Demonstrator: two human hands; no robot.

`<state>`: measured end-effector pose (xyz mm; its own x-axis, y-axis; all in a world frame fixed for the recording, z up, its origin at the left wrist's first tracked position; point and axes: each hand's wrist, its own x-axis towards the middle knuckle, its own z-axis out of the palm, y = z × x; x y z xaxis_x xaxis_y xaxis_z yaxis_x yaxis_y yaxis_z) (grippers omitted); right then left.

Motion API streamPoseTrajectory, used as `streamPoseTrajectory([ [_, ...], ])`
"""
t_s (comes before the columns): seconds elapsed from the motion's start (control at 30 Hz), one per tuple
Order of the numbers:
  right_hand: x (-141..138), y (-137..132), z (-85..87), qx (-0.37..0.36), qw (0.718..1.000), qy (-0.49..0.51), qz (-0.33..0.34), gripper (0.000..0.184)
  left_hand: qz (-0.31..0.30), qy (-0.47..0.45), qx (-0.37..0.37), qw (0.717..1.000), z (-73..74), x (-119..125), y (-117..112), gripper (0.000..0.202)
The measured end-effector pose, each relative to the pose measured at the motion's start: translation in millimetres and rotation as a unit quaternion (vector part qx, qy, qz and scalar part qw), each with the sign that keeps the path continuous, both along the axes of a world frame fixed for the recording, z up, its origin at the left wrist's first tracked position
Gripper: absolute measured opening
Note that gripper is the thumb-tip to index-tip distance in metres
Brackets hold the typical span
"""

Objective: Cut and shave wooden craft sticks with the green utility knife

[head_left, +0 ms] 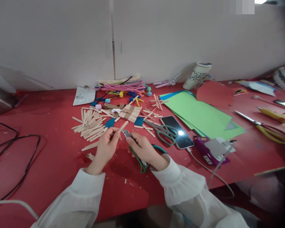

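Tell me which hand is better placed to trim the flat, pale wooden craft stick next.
Right, probably: the right hand grips the silver-and-green cutter, its metal tip close to the flat, pale wooden craft stick, while the left hand is occupied holding that stick.

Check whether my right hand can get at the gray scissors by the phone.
Probably not while your right hand holds the utility knife; otherwise, the way to the gray scissors nearby looks free.

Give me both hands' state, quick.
Left hand: closed, holding a stick.
Right hand: closed, holding a cutter.
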<state>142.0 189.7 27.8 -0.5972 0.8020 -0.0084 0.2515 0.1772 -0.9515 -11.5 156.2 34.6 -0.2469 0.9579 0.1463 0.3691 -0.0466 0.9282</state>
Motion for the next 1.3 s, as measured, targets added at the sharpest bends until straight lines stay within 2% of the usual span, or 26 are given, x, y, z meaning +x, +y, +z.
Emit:
streamPoseTrajectory([
  [0.13,-1,-1,0.9,-0.009,1.000,-0.005,-0.004,0.024,0.004,0.031,0.011,0.999,2.0,2,-1,0.016],
  [0.33,-3,-4,7.9,-0.091,0.996,0.011,-0.014,0.024,0.013,0.101,0.038,0.994,0.1,1,-4,0.018],
  [0.43,-4,-6,9.1,-0.103,0.995,0.016,-0.007,0.024,0.014,0.133,0.050,0.990,0.7,2,-4,0.019],
  [0.5,-4,-6,8.0,-0.085,0.996,0.009,-0.004,0.024,0.017,0.133,0.047,0.990,2.9,3,-5,0.019],
  [0.57,-3,-5,5.9,-0.033,0.999,-0.003,-0.001,0.023,0.022,0.117,0.036,0.992,5.5,3,-5,0.019],
  [0.67,-2,-4,2.6,0.055,0.998,-0.016,0.000,0.024,0.025,0.071,0.007,0.997,6.9,2,-5,0.020],
  [0.73,-1,-3,0.8,0.080,0.997,-0.015,0.006,0.025,0.020,0.025,-0.007,0.999,5.1,0,-4,0.021],
  [0.9,-1,-2,-1.1,0.098,0.995,-0.023,0.018,0.024,0.013,-0.046,-0.013,0.999,-2.5,-3,-2,0.024],
  [1.3,-3,-4,6.9,0.134,0.984,-0.113,0.001,0.019,0.032,-0.010,-0.055,0.998,1.7,-2,-1,0.022],
])
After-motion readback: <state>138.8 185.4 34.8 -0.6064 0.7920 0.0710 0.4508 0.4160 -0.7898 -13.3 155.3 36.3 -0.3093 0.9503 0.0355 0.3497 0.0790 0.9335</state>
